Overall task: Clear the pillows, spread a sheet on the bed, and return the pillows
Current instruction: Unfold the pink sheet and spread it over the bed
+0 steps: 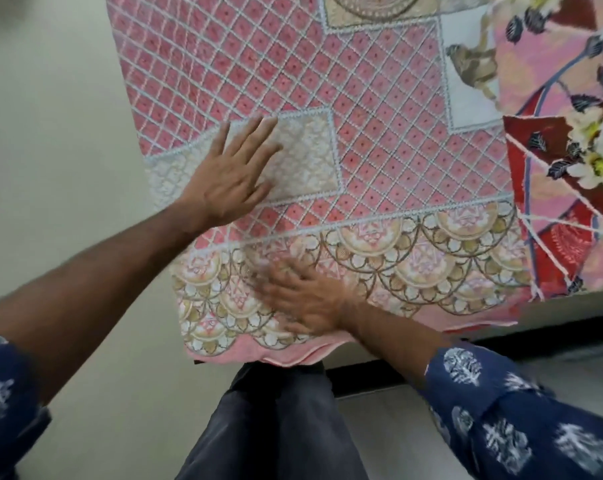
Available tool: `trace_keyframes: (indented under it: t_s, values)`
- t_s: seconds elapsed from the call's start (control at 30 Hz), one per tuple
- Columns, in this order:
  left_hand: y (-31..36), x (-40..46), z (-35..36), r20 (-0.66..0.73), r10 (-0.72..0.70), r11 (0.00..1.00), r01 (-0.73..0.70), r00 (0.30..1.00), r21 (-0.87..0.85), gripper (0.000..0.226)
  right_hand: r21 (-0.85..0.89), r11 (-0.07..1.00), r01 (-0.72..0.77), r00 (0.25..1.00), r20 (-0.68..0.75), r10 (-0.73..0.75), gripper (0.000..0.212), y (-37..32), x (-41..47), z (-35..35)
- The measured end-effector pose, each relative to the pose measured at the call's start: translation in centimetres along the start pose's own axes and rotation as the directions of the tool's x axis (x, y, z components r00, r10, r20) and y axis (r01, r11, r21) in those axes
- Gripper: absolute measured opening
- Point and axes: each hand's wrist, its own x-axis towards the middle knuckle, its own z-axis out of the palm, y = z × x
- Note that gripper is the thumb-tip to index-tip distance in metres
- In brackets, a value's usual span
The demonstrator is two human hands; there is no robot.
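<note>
The pink sheet (pixel 327 133) lies spread over the bed and fills the upper middle of the view, with a white lattice pattern on pink, paler lace-like panels, and a border of cream and gold scallops along the near edge. This near edge hangs a little over the side of the bed, just above the person's dark trousers (pixel 276 427). The left hand (pixel 231 174) rests flat on the sheet, palm down, with the fingers straight and a little spread, over one of the pale panels near the left edge of the cloth. The right hand (pixel 303 299) is also flat on the sheet, on the scalloped border close to the near edge; it is blurred, but the fingers look straight and pointing to the left, not curled around anything. The two hands are apart, the left one farther from the person than the right. Both arms come out of dark blue sleeves with a white print (pixel 501 420). At the right side a cloth with red, pink and white flowers (pixel 570 150) lies on the sheet and covers its right part; I cannot tell if it is a pillow. The pale floor (pixel 68 168) shows at the left of the bed.
</note>
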Motion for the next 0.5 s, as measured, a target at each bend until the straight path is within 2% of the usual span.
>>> trace_keyframes:
  t_s: [0.1, 0.17, 0.2, 0.23, 0.27, 0.3, 0.33, 0.37, 0.43, 0.47, 0.5]
  values:
    - [-0.2, 4.7, 0.5, 0.075, 0.052, 0.997, -0.056, 0.996, 0.059, 0.071, 0.001, 0.951, 0.308, 0.951, 0.014, -0.308, 0.065, 1.0, 0.1, 0.6]
    - [-0.2, 5.8, 1.9, 0.136, 0.084, 0.989, -0.099, 0.987, 0.107, 0.076, 0.023, 0.92, 0.39, 0.921, 0.006, -0.39, 0.059, 2.4, -0.2, -0.3]
    - [-0.2, 5.9, 2.4, 0.146, 0.08, 0.986, -0.1, 0.986, 0.132, 0.078, 0.046, 0.942, 0.333, 0.943, -0.012, -0.332, 0.057, 3.5, -0.4, -1.3]
    - [-0.1, 5.5, 2.8, 0.146, 0.066, 0.984, -0.089, 0.987, 0.153, 0.079, 0.065, 0.976, 0.207, 0.977, -0.058, -0.203, 0.054, 5.0, -0.4, -2.8]
    - [0.2, 5.1, 3.2, 0.144, 0.073, 0.981, -0.097, 0.987, 0.17, 0.081, 0.069, 0.998, 0.005, 0.987, -0.159, 0.006, 0.05, 7.1, -0.5, -4.4]
    - [0.5, 4.5, 3.6, 0.147, 0.111, 0.973, -0.137, 0.983, 0.184, 0.082, 0.086, 0.966, -0.244, 0.923, -0.286, 0.258, 0.045, 9.6, -0.6, -5.8]
    - [0.8, 3.7, 3.9, 0.163, 0.174, 0.961, -0.203, 0.971, 0.188, 0.082, 0.147, 0.859, -0.491, 0.775, -0.376, 0.507, 0.041, 12.5, -0.9, -6.9]
    - [1.0, 3.0, 4.2, 0.192, 0.248, 0.943, -0.282, 0.949, 0.177, 0.08, 0.217, 0.698, -0.682, 0.592, -0.398, 0.701, 0.041, 15.3, -1.5, -7.7]
    - [1.1, 1.9, 4.5, 0.222, 0.376, 0.903, -0.41, 0.9, 0.132, 0.076, 0.276, 0.346, -0.897, 0.265, -0.292, 0.919, 0.057, 19.8, -2.8, -8.4]
    - [0.8, 1.8, 4.4, 0.214, 0.424, 0.884, -0.454, 0.88, 0.113, 0.074, 0.284, 0.206, -0.937, 0.143, -0.226, 0.964, 0.065, 21.1, -2.7, -8.4]
    - [0.0, 2.1, 4.1, 0.205, 0.464, 0.866, -0.49, 0.862, 0.1, 0.071, 0.277, 0.112, -0.954, 0.062, -0.185, 0.981, 0.071, 21.9, -1.7, -8.3]
